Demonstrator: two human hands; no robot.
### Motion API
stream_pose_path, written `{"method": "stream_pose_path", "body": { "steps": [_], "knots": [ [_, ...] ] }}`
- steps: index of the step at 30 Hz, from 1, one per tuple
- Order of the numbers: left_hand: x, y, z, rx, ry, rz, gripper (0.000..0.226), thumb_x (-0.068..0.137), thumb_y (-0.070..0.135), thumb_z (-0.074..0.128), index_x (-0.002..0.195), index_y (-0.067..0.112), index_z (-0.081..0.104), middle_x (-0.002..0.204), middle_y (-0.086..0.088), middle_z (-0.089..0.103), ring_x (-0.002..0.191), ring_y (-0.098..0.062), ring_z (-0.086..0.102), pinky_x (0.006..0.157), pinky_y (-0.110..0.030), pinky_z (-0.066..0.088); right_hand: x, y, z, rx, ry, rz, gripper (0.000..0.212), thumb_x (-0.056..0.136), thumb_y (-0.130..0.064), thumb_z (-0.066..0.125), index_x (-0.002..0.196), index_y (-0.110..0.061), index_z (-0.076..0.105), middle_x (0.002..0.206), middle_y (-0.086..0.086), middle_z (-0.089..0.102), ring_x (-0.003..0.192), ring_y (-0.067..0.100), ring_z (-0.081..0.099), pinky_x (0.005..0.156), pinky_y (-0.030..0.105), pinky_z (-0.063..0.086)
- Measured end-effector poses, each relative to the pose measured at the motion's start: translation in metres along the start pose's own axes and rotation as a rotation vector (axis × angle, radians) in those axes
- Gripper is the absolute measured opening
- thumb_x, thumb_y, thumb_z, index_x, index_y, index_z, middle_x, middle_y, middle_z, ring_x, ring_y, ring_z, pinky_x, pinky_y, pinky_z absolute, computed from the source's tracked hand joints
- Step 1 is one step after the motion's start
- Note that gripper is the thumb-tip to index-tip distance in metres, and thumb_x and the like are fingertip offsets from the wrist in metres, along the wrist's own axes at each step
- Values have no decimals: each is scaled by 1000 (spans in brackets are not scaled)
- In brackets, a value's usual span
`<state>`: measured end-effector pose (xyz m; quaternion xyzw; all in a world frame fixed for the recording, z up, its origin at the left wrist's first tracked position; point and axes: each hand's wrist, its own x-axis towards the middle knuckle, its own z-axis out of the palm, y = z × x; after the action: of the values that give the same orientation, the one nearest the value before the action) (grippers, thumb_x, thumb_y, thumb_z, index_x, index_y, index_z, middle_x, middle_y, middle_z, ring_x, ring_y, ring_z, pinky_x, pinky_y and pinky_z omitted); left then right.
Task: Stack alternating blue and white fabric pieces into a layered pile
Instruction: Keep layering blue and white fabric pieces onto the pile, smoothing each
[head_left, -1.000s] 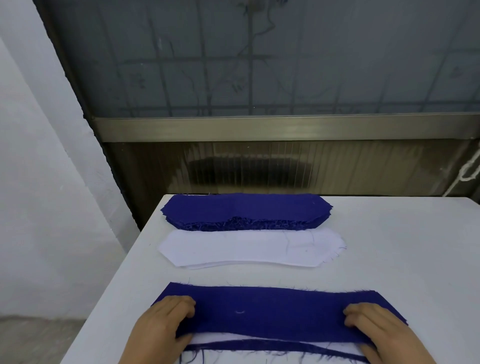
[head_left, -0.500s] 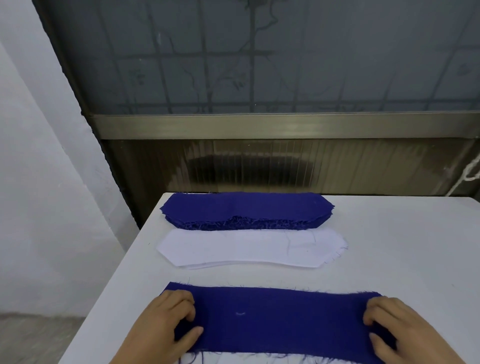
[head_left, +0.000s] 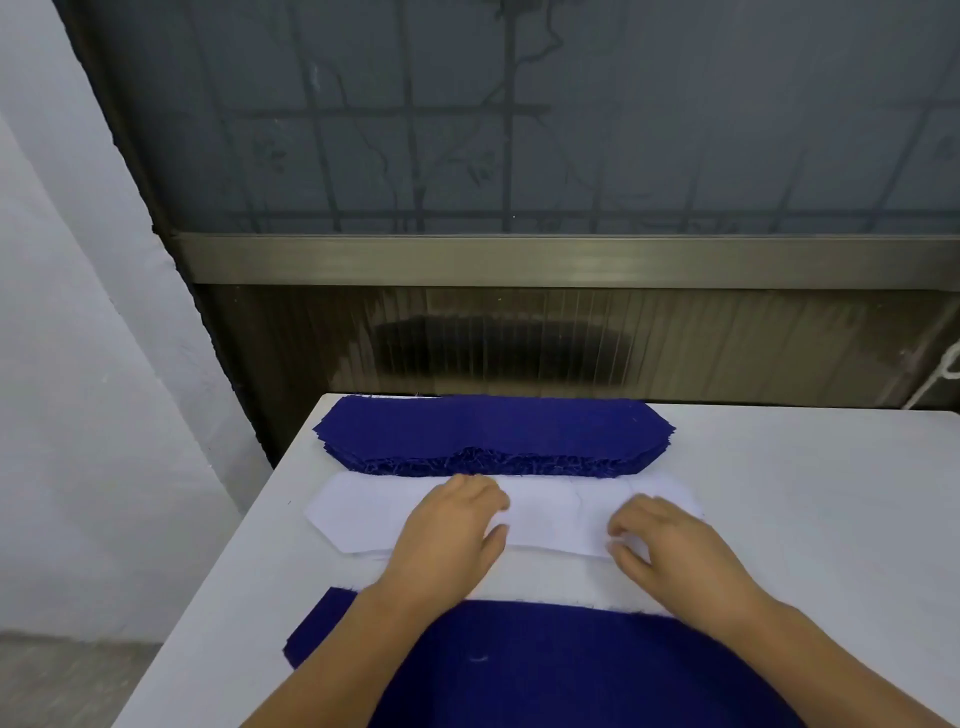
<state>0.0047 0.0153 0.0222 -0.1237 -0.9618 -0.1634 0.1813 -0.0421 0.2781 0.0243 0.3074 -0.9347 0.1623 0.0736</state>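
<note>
resting on the white fabric stack (head_left: 363, 514), both hands lie palm-down at mid-table; left hand (head_left: 452, 525) sits left of the stack's centre, fingers loosely bent, thumb at the near edge; right hand (head_left: 670, 540) sits toward the right end, fingertips curled onto the cloth, thumb at the near edge; cannot tell whether either hand actually pinches a piece or only presses on it; blue fabric stack (head_left: 488, 431) lies at the far edge of the white table (head_left: 831, 493), touching or just beside the white stack's far edge, frayed threads along its near side; layered pile (head_left: 545, 670) lies nearest the person, a blue piece on top, a thin white edge showing along its far side; both forearms cross above it.
</note>
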Motion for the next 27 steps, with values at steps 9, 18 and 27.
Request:
{"method": "stream_pose_path", "body": {
  "steps": [9,18,27],
  "knots": [
    [86,-18,27,68,-46,-186,50,97,34,50,144,23,38,150,5,37,138,-14,31,114,-28,22,104,25,4,98,133,183,22,94,-23,57,116,-24,57,119,-10,55,106,7,49,88,19,44],
    [85,-27,39,72,-18,-112,40,87,39,62,124,29,50,131,10,49,123,-13,42,106,-28,30,101,30,14,95,109,51,12,88,-35,63,99,-30,57,104,-15,53,96,5,48,81,17,43],
    [67,-19,39,96,-39,53,21,85,47,63,94,28,64,138,6,41,132,-13,28,118,-36,6,70,35,21,3,-73,-189,22,84,-60,52,88,-39,54,105,-21,39,106,-1,34,91,11,28]
  ]
}}
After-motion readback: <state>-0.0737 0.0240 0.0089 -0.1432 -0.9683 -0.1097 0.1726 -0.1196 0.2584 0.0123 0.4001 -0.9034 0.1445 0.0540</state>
